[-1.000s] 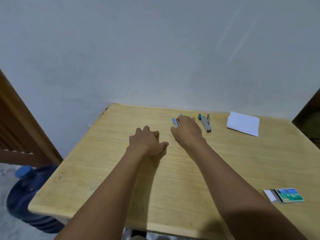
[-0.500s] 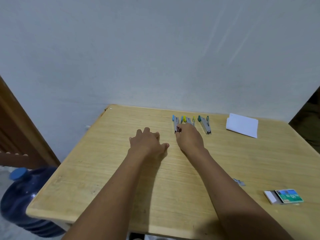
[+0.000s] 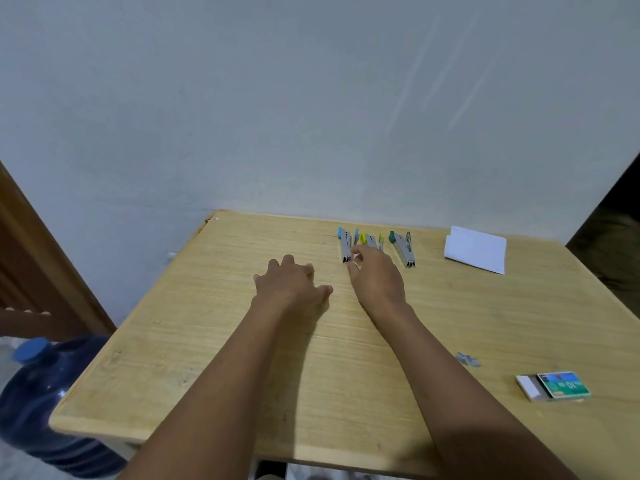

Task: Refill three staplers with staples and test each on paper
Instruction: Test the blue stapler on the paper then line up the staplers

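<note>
- Bare fingertips (image 3: 354, 252) of the right hand (image 3: 377, 280) sit at the near end of the blue stapler (image 3: 345, 247); thumb and forefinger are drawn narrow around that end, but actual contact cannot be confirmed.
- Left hand (image 3: 289, 284) lies palm down on the table (image 3: 214, 341), fingers loosely together and holding nothing, just left of the right hand.
- Blue stapler: leftmost of three, at the far side of the table near the wall, long axis running near to far.
- Yellow stapler (image 3: 371, 239): just right of the blue one, its near part hidden behind the right hand.
- Green stapler (image 3: 402, 248): right of the yellow one, apart from the hand, lying open.
- Paper (image 3: 476, 249): white folded sheet at the far right of the table, well apart from the staplers.
- Loose staples (image 3: 468, 359): small grey cluster on the near right area, beside the right forearm.
- Staple box (image 3: 553, 386): green and blue, tray slid partly out to the left, near the right edge.
- Water bottle (image 3: 41, 403): dark blue with a blue cap, on the floor left of the table.
</note>
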`<state>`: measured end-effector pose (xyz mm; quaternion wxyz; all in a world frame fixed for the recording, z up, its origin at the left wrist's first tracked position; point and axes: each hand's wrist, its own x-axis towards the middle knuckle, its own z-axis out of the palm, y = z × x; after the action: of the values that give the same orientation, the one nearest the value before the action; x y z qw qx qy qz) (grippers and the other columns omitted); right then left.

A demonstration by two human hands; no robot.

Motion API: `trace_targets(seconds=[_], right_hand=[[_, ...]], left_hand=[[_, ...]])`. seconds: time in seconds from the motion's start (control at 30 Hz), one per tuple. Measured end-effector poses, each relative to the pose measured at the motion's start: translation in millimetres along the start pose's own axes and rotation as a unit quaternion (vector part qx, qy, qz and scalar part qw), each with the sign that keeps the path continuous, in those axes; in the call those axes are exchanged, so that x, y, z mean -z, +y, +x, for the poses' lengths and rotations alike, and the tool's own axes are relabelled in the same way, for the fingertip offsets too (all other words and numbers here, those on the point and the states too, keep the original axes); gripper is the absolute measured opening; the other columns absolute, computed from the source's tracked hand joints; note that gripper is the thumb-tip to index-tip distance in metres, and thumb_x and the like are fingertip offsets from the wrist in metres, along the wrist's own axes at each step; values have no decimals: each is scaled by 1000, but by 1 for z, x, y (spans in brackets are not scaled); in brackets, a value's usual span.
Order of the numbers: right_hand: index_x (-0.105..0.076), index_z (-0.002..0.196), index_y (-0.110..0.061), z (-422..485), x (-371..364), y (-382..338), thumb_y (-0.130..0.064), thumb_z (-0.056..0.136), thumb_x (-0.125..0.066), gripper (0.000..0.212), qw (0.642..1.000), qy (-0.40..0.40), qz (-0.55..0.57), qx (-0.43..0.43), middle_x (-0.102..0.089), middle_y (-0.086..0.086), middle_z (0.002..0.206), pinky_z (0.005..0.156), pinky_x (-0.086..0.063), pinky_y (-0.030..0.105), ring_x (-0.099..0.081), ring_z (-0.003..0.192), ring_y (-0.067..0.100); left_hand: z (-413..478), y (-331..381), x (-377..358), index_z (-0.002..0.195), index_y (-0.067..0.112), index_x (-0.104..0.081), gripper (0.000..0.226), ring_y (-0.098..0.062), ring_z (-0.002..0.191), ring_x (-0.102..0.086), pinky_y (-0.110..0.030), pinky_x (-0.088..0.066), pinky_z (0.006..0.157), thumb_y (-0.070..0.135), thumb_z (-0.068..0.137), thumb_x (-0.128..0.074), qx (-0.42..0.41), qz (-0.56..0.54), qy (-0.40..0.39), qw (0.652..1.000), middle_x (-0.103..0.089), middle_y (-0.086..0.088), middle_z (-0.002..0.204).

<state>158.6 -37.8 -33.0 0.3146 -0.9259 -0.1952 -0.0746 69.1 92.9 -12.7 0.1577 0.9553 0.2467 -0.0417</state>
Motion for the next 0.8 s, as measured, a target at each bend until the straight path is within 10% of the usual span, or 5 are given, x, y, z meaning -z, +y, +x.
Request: trace_targets(seconds=[0.4,0.6,0.8], right_hand=[[-67,106,-38,-122,128,80,-37,91,-64,15,998,62,0,20,-57,-26,97,71,-45,25,-59,91,-1],[-63,124,-35,-152,185,164,-39,96,-57,29,990,16,-77,-113,-56,-1,136,99,-42,41,-49,124,22],[-66,122,-36,-164,184,185,-43,97,-53,29,992,-5,-79,-103,-61,-1,129,96,-42,41,-49,120,24]], left_hand=[[-26,16,-7,130,21,-61,47,-27,129,-46,-46,-32,108,48,91,-59,19,-66,104,992,-51,-6,136],[-104,76,-45,118,20,-70,36,-18,116,-55,-35,-46,92,44,92,-62,-175,-237,149,944,-66,1,119],[-148,146,-93,120,27,-70,39,-19,113,-50,-35,-37,90,51,91,-60,-301,-127,119,938,-64,5,116]])
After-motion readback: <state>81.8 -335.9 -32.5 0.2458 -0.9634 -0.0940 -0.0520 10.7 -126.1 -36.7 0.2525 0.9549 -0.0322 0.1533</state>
